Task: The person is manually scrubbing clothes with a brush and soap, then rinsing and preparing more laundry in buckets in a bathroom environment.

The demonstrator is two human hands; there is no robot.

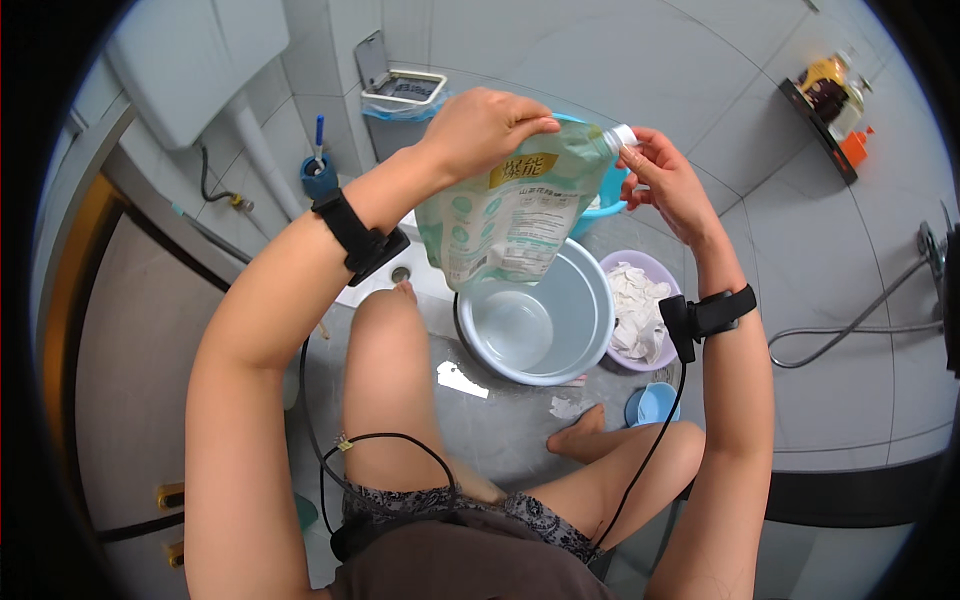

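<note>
A pale green spouted refill pouch (480, 225) hangs in front of me, tilted with its spout to the upper right. My left hand (487, 128) pinches its top edge between thumb and fingers. At the spout, the fingers of my right hand (668, 185) close on the white cap (622, 136), which sits on the spout. Beneath the pouch stands a large light blue basin (590, 330), partly covered by it. Next to that, a lilac basin (655, 268) holds crumpled white cloth (637, 305).
A turquoise basin (612, 190) shows behind the pouch. Small blue scoops (655, 403) lie near my foot. A bin (395, 125) and a blue brush holder (319, 178) stand at the far left. Bottles (835, 95) sit on a wall shelf, with a shower hose (850, 328) below.
</note>
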